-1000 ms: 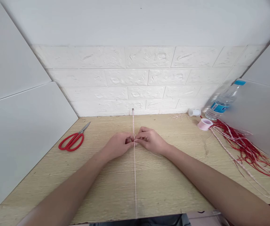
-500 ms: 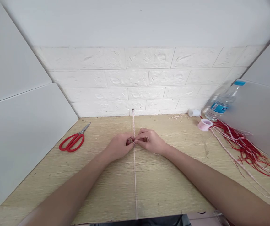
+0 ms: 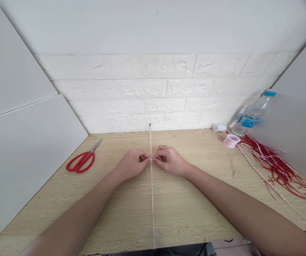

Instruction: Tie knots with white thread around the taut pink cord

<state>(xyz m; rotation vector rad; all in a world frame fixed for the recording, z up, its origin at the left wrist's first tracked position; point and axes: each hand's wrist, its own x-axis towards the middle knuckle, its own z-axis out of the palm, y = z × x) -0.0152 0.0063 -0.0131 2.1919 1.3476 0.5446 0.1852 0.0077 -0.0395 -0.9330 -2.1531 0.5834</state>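
Note:
A pale pink cord (image 3: 152, 206) runs taut from a small hole at the foot of the brick-patterned wall to the table's front edge. Its far part, near the wall, looks braided. My left hand (image 3: 135, 163) pinches a thin thread end just left of the cord, thumb and forefinger pressed together. On the cord's right side, my right hand (image 3: 170, 160) pinches another thin thread in the same way. Between the fingertips the threads meet at the cord, with a small loop standing just above. The fingertips of both hands are close together but apart.
Red-handled scissors (image 3: 81, 161) lie at the left. At the back right are a white spool (image 3: 219, 127), a pink spool (image 3: 231, 140) and a water bottle (image 3: 251, 115). Red and pink cords (image 3: 283, 170) spread over the table (image 3: 195, 213) at the right.
My left hand has moved slightly left, away from the cord, drawing its thread out. My right hand stays nearly in place. The whole view has shifted very slightly.

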